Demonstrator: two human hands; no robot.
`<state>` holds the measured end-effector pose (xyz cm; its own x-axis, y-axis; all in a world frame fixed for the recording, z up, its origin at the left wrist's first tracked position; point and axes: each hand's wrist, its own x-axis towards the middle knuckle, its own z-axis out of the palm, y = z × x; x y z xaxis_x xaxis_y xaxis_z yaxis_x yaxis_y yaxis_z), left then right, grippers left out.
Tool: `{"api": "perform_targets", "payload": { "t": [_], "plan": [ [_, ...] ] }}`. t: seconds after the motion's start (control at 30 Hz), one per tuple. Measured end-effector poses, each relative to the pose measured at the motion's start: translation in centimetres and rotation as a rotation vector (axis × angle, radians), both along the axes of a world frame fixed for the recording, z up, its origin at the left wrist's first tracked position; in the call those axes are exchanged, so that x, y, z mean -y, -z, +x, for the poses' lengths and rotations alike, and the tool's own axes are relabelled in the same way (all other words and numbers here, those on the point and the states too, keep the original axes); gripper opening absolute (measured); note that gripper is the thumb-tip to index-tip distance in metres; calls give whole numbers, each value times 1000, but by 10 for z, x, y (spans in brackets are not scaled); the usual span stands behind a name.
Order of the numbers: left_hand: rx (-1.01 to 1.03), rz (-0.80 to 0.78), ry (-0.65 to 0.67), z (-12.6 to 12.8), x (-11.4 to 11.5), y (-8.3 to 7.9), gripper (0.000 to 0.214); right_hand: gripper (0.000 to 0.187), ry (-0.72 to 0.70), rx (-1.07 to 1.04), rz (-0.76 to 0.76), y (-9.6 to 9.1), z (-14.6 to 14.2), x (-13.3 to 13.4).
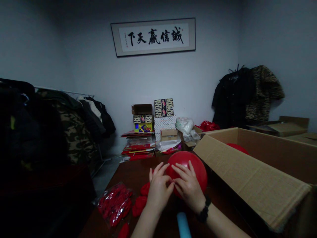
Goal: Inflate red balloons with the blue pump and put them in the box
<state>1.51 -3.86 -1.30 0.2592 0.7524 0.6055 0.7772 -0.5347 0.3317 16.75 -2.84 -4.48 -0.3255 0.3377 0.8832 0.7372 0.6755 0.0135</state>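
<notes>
A round, inflated red balloon [198,165] is right behind my two hands, over the dark table. My left hand [159,185] pinches with thumb and forefinger at the balloon's near side, its other fingers raised. Beside it, my right hand [189,188] pinches at the same spot, fingertips touching those of the left. The neck between the fingertips is mostly hidden. Below the hands lies a light-blue tube-shaped object [183,224], cut off by the lower picture edge. To the left are loose red pieces [139,205] and a clear plastic bag [116,205] of red items.
A large open cardboard box [250,178] takes up the right side, with a red balloon [237,148] inside. Stacked boxes [164,124] and red flat packets [137,148] stand at the table's far end. Clothes hang on a rack [74,125] at left.
</notes>
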Motion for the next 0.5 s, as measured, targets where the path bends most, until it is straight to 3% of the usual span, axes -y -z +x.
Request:
{"api": "perform_targets", "payload": {
  "t": [0.27, 0.5],
  "plan": [
    [61, 153, -148, 11, 8, 5, 15, 11, 25, -20, -3, -4, -3, 2],
    [140, 167, -124, 13, 6, 11, 14, 13, 23, -17, 31, -7, -2, 4]
  ]
}}
